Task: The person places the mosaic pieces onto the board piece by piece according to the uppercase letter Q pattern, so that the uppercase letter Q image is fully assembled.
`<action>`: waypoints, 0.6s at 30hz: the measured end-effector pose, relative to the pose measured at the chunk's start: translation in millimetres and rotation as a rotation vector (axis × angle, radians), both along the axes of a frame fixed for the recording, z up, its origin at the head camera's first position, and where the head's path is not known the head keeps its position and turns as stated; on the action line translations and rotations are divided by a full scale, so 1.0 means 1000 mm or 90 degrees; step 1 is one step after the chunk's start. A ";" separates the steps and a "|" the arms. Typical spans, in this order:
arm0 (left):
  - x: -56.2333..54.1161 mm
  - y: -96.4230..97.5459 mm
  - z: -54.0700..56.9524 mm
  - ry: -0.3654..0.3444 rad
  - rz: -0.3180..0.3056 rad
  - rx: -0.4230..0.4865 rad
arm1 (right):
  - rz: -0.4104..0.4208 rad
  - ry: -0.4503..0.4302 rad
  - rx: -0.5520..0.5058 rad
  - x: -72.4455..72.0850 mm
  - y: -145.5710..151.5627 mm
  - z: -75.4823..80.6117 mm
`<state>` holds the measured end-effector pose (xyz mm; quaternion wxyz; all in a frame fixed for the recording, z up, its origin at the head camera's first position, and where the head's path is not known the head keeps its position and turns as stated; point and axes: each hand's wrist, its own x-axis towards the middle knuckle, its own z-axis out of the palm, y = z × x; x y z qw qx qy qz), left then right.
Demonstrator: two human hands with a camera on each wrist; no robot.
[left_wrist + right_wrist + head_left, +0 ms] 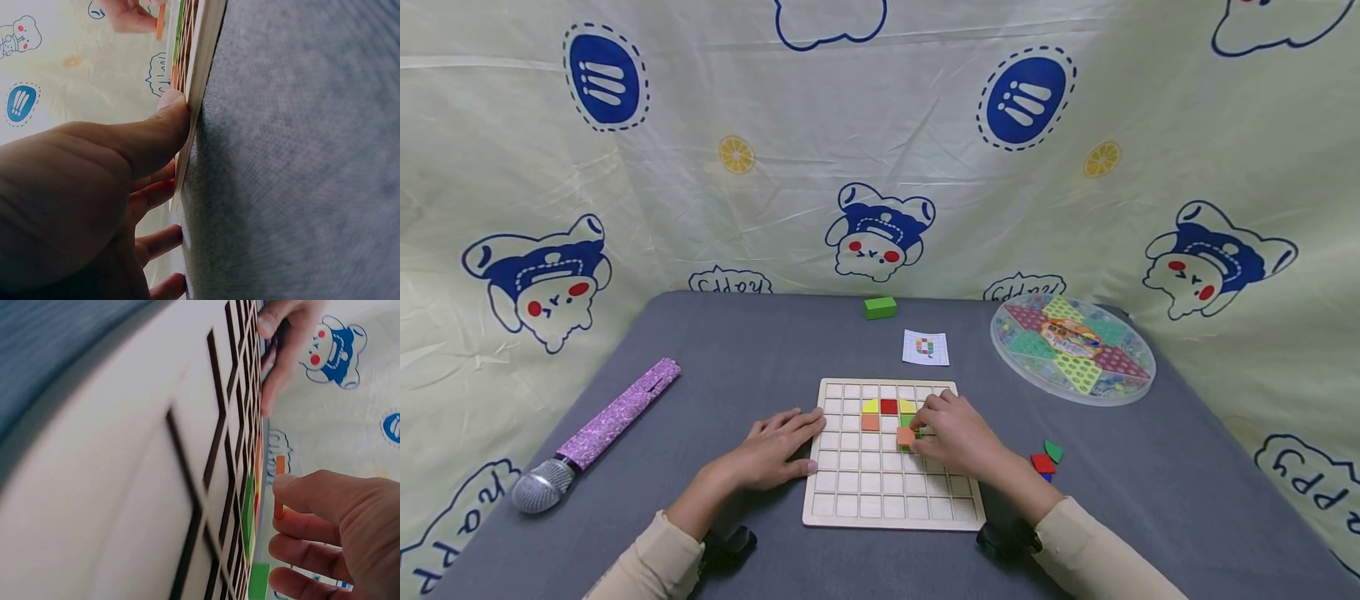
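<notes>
A wooden grid board [893, 506] lies in front of me with several coloured tiles set in its squares. Among these are a red square tile [889, 406], yellow curved tiles on either side of it and an orange tile [870, 422]. Between thumb and fingertips, my right hand [958, 437] pinches another orange square tile [279, 464], held above the board's surface. A green tile [248, 515] lies on the board near it. My left hand [771, 450] rests at the board's left edge, thumb and fingers spread and touching it.
Right of the board lie loose red [1042, 463], green [1054, 452] and blue pieces. Behind it are a small pattern card [925, 357] and a green block [880, 308]. A round clear box [1072, 346] stands far right, a glittery microphone [617, 417] left.
</notes>
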<state>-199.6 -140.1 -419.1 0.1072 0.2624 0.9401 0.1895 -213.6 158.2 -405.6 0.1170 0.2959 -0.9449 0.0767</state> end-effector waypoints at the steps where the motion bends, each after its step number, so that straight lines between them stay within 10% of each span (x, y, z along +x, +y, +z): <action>1: 0.000 0.000 0.000 0.000 0.000 0.000 | 0.006 0.002 0.004 0.000 -0.004 0.000; 18: 0.001 0.000 0.003 -0.002 -0.010 0.008 | 0.038 -0.009 0.029 -0.009 -0.040 -0.001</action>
